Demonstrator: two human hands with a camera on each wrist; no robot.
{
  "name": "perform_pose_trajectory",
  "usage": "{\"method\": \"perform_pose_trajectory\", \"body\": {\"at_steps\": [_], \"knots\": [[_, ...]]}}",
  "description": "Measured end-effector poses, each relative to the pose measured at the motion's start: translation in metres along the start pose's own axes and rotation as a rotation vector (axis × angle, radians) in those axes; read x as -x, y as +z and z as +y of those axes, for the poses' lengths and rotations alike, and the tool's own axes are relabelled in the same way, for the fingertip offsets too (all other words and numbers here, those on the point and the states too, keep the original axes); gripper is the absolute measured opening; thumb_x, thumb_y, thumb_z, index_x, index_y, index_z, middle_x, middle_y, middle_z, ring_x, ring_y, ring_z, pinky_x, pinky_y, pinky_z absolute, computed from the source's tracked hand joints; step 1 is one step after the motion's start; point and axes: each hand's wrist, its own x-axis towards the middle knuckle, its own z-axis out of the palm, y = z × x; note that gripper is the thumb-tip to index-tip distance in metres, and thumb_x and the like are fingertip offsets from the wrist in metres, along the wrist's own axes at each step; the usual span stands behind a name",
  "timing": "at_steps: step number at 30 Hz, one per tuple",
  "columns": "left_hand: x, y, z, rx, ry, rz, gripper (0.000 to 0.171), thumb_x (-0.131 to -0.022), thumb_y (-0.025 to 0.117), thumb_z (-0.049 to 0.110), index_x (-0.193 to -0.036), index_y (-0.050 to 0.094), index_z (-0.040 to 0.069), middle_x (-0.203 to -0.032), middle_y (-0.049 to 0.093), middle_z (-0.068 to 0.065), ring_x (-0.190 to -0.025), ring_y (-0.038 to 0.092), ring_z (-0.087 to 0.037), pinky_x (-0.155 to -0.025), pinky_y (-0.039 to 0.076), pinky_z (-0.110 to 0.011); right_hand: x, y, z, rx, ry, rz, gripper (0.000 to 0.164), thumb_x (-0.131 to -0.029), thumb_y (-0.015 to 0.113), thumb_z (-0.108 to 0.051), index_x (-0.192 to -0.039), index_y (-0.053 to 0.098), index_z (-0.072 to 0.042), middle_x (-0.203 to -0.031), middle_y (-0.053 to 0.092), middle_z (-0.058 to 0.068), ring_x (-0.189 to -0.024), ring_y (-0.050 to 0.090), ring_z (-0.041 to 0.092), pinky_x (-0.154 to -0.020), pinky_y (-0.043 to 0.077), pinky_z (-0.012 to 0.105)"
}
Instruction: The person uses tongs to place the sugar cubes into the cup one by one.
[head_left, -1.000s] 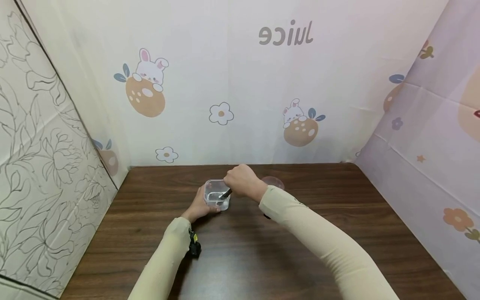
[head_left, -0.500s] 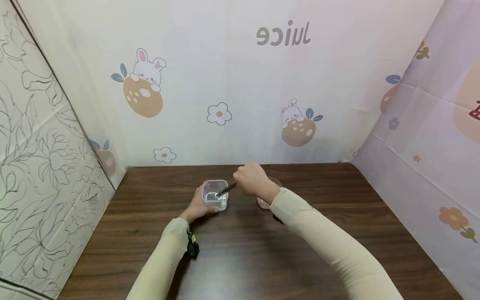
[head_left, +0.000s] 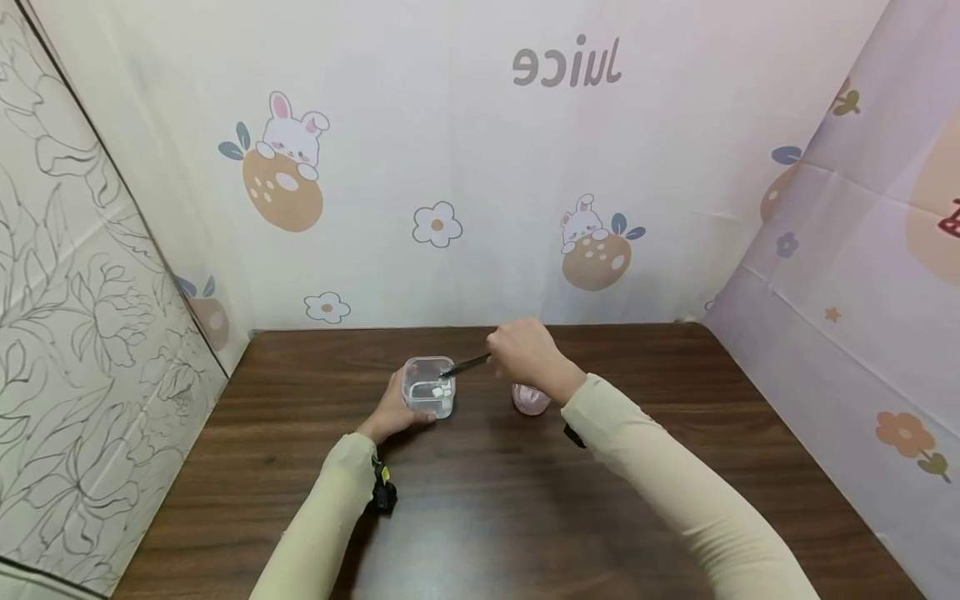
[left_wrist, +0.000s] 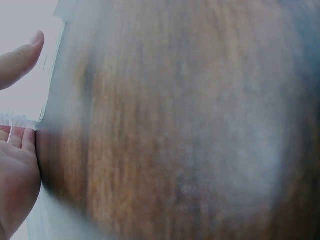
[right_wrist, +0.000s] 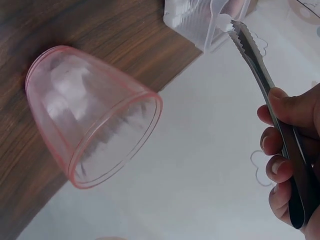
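My left hand (head_left: 392, 408) grips a clear plastic box (head_left: 429, 364) from its left side, the thumb along the near wall. In the left wrist view, that thumb (left_wrist: 20, 62) lies against the pale box wall. Small white cubes (head_left: 438, 392) lie inside the box. My right hand (head_left: 525, 354) holds dark metal tongs (head_left: 468, 364) slanting down to the left, their tips at the box's right rim. In the right wrist view, a white lump (right_wrist: 225, 22) shows right at the serrated tips. The fingers wrap round the tongs' handle.
A see-through pink cup (head_left: 531, 402) stands upright to the right of the box, partly hidden under my right wrist; its open mouth (right_wrist: 117, 140) shows in the right wrist view. Behind the brown wooden table (head_left: 480, 517) hangs a printed curtain (head_left: 375, 167).
My right hand has moved right, drawing the tongs' tips up from inside the box toward its right rim. More of the pink cup shows. The left hand keeps its hold on the box.
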Motion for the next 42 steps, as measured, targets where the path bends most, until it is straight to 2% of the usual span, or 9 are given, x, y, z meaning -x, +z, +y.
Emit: {"method": "perform_pose_trajectory", "body": {"at_steps": [5, 8, 15, 19, 22, 27, 33, 42], "knots": [[-0.001, 0.000, 0.001, -0.009, -0.008, -0.007, 0.108, -0.055, 0.085, -0.007, -0.146, 0.026, 0.000, -0.142, 0.030, -0.023, -0.129, 0.032, -0.037, -0.108, 0.023, -0.047, 0.005, -0.005, 0.005, -0.014, 0.018, 0.019, 0.037, -0.074, 0.076, -0.018, -0.050, 0.048, -0.018, -0.049, 0.026, -0.007, -0.048, 0.020, 0.010, -0.039, 0.020, 0.027], [-0.001, 0.000, 0.000, -0.012, -0.009, -0.013, 0.108, -0.056, 0.085, -0.007, -0.146, 0.025, 0.000, -0.142, 0.030, -0.024, -0.129, 0.032, -0.038, -0.108, 0.023, -0.048, 0.008, -0.007, 0.009, -0.022, 0.026, 0.017, 0.035, -0.075, 0.075, -0.017, -0.050, 0.051, -0.018, -0.048, 0.028, -0.007, -0.047, 0.021, 0.010, -0.038, 0.022, 0.027], [-0.002, 0.001, 0.001, -0.006, -0.005, -0.010, 0.107, -0.055, 0.085, -0.007, -0.145, 0.027, 0.000, -0.141, 0.031, -0.023, -0.128, 0.033, -0.037, -0.108, 0.023, -0.047, 0.015, -0.016, 0.023, -0.035, 0.067, -0.042, 0.011, -0.077, 0.075, -0.023, -0.067, 0.072, -0.018, -0.054, 0.053, -0.004, -0.047, 0.042, 0.011, -0.039, 0.040, 0.033], [-0.002, 0.000, 0.000, -0.015, -0.009, -0.006, 0.107, -0.055, 0.085, -0.007, -0.145, 0.027, 0.000, -0.142, 0.031, -0.022, -0.129, 0.033, -0.036, -0.109, 0.023, -0.046, 0.020, -0.020, 0.032, -0.016, 0.085, -0.038, 0.005, -0.075, 0.076, -0.024, -0.076, 0.076, -0.019, -0.061, 0.060, -0.002, -0.050, 0.050, 0.015, -0.041, 0.043, 0.038], [-0.002, 0.000, -0.001, -0.018, -0.008, -0.006, 0.107, -0.055, 0.085, -0.007, -0.145, 0.027, 0.001, -0.142, 0.031, -0.022, -0.129, 0.033, -0.035, -0.109, 0.022, -0.045, 0.024, -0.022, 0.036, -0.013, 0.102, -0.033, 0.007, -0.074, 0.077, -0.024, -0.072, 0.075, -0.019, -0.059, 0.057, -0.002, -0.050, 0.049, 0.016, -0.040, 0.042, 0.038], [-0.002, 0.000, -0.002, -0.018, -0.003, -0.007, 0.107, -0.055, 0.086, -0.007, -0.145, 0.026, 0.000, -0.142, 0.030, -0.023, -0.129, 0.033, -0.036, -0.109, 0.023, -0.047, 0.031, -0.029, 0.042, -0.035, 0.128, -0.024, 0.024, -0.076, 0.076, -0.022, -0.057, 0.061, -0.019, -0.053, 0.047, -0.004, -0.047, 0.043, 0.015, -0.040, 0.039, 0.036], [-0.001, 0.000, -0.001, -0.012, -0.007, -0.005, 0.108, -0.055, 0.086, -0.007, -0.145, 0.026, 0.000, -0.142, 0.031, -0.022, -0.129, 0.033, -0.035, -0.109, 0.023, -0.044, 0.041, -0.037, 0.048, -0.047, 0.154, -0.001, 0.031, -0.076, 0.073, -0.018, -0.052, 0.054, -0.020, -0.051, 0.045, -0.004, -0.045, 0.041, 0.016, -0.039, 0.038, 0.037], [0.000, -0.001, 0.001, -0.011, -0.009, -0.018, 0.109, -0.057, 0.086, -0.006, -0.147, 0.024, 0.001, -0.142, 0.030, -0.024, -0.129, 0.032, -0.039, -0.108, 0.022, -0.050, 0.060, -0.043, 0.062, -0.047, 0.186, -0.008, 0.037, -0.078, 0.072, -0.018, -0.050, 0.049, -0.021, -0.048, 0.040, -0.004, -0.043, 0.037, 0.017, -0.037, 0.035, 0.036]]}}
